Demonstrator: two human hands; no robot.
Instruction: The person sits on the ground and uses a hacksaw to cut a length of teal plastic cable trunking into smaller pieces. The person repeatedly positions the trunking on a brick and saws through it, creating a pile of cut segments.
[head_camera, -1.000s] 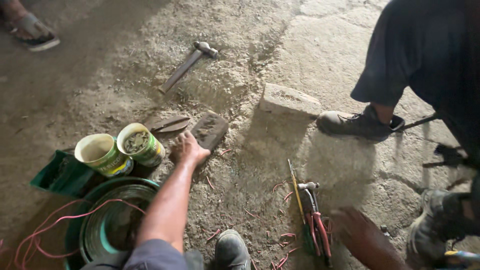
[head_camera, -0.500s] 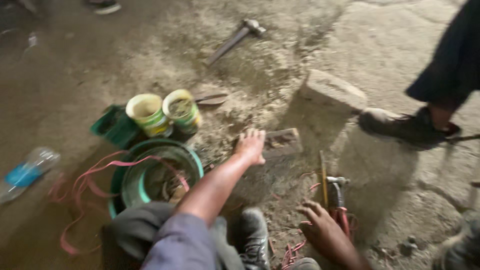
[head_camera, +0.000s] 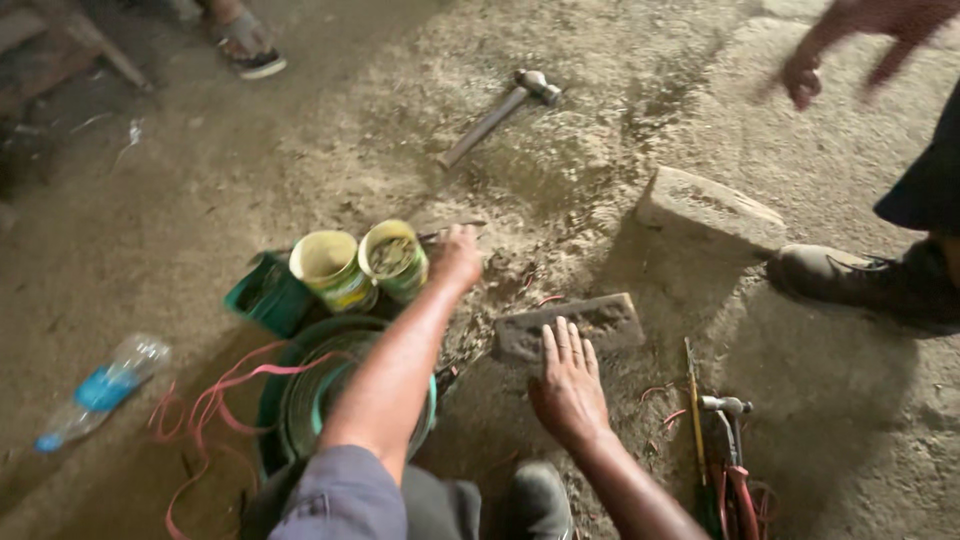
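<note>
Tools lie unlifted: left hand (head_camera: 456, 258) curls over a flat trowel (head_camera: 447, 234) beside two tubs (head_camera: 360, 266), grip uncertain, while right hand (head_camera: 567, 385) rests open-palmed against a grey brick (head_camera: 600, 322).

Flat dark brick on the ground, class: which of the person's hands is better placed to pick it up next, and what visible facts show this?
Probably the right hand: its fingertips already rest on the flat dark brick. The left hand is stretched away, beside the two small tubs.
</note>
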